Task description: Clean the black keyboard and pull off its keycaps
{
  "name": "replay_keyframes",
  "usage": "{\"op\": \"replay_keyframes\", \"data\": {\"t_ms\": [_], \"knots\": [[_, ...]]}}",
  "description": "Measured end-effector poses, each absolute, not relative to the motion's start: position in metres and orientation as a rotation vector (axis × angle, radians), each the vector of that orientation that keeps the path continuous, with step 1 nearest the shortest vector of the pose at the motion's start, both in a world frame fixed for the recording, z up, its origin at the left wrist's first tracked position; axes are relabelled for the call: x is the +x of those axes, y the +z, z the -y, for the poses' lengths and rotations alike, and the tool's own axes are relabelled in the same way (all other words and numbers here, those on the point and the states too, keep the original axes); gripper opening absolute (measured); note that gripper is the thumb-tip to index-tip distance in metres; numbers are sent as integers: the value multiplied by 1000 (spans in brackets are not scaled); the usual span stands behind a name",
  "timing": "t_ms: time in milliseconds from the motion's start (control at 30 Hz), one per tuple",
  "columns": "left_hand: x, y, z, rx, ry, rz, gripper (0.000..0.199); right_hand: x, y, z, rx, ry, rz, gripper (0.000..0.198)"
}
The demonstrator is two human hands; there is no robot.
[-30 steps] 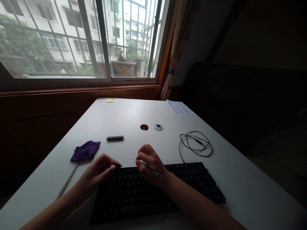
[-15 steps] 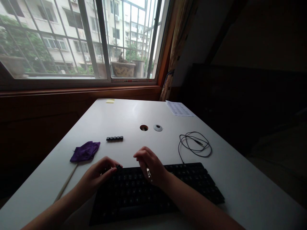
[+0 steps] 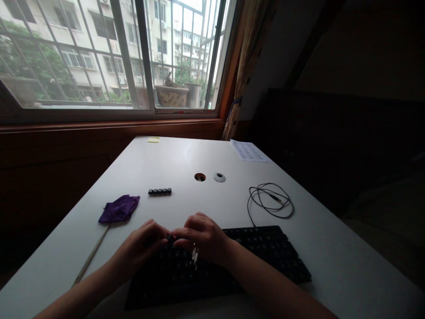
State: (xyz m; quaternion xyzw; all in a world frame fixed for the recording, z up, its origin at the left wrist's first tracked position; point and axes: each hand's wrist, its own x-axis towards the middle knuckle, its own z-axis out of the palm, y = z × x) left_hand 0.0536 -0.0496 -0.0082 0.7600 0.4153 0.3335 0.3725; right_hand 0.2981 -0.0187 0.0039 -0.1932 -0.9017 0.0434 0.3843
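Keyboard (image 3: 265, 241) lies in shadow, partly hidden by the right hand (image 3: 206, 237).

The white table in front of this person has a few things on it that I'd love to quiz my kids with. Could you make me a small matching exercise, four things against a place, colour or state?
Things:
1. Keyboard
2. Cable
3. Cloth
4. Shiny metal tool

Places, colours, states:
A. purple
B. held in the right hand
C. beneath the left hand and the right hand
D. loosely looped, on the right side of the table

Right pairs: 1-C; 2-D; 3-A; 4-B
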Motion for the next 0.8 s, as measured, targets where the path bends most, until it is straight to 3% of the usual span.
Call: {"op": "replay_keyframes", "data": {"t_ms": [467, 800], "knots": [[54, -9, 47, 1963, 864, -997, 11, 294, 1, 20, -496, 38, 2418, 19], [44, -2, 37, 2288, 867, -1047, 7, 311, 17, 5, -737, 318, 2257, 17]]}}
